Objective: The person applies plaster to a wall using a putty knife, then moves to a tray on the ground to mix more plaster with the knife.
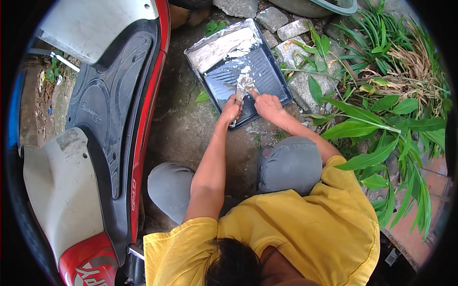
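A black plastic paint tray (257, 97) lies on the ground, with thick white paste (219, 47) along its far well and smears on the ribbed slope. My left hand (231, 108) is wrapped round a scraper held upright over the tray's near left part, its metal blade (241, 90) coated in white. My right hand (267, 106) grips a second scraper, angled toward the first, and their blades meet or overlap in a blob of white paste near the middle of the tray. The exact edge of each blade is hard to make out under the paste.
A red and grey scooter (114, 105) stands close on my left. Broken stones (298, 62) and green plants (391, 124) border the right, with terracotta tiles (424, 186) beyond. A large grey-green basin (324, 7) sits at the back. My bent knees (291, 162) are beneath my arms.
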{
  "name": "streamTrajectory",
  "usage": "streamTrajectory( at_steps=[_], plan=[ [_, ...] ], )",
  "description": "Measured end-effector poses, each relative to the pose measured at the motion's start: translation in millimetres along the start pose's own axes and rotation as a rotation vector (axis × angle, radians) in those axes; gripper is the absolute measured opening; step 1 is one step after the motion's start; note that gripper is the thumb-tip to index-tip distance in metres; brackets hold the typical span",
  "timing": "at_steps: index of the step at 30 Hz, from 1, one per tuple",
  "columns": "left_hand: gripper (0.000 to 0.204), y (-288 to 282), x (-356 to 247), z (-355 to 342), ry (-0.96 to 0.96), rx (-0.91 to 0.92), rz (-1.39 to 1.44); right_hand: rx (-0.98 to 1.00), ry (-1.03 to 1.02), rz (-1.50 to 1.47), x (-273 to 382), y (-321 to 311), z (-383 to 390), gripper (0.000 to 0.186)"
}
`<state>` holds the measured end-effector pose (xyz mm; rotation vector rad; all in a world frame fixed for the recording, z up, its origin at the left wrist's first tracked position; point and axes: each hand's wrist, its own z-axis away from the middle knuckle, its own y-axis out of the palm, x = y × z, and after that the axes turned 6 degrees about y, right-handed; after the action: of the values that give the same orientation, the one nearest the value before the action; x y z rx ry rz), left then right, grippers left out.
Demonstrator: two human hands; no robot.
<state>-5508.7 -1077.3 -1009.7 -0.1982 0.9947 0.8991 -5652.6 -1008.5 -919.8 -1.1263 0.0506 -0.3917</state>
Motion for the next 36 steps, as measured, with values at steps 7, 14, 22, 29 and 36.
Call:
streamTrajectory(
  at_steps=[7,14,22,29,36],
  plan=[
    [0.015,5,-11,4,-0.014,-0.067,-0.129,0.179,-0.036,0.187,18,-47,-10,0.041],
    [0.019,5,-5,-3,0.027,-0.105,-0.140,0.069,-0.081,-0.007,-5,-44,-12,0.040],
    [0.021,9,-8,-6,-0.002,-0.086,-0.085,-0.059,-0.069,-0.026,-8,-8,8,0.045],
    [0.015,10,-13,2,-0.072,-0.029,0.119,0.009,-0.018,-0.113,-17,-13,-6,0.044],
    [0.016,9,-17,-3,-0.020,-0.062,0.084,-0.072,-0.084,-0.060,1,-17,23,0.040]
  ],
)
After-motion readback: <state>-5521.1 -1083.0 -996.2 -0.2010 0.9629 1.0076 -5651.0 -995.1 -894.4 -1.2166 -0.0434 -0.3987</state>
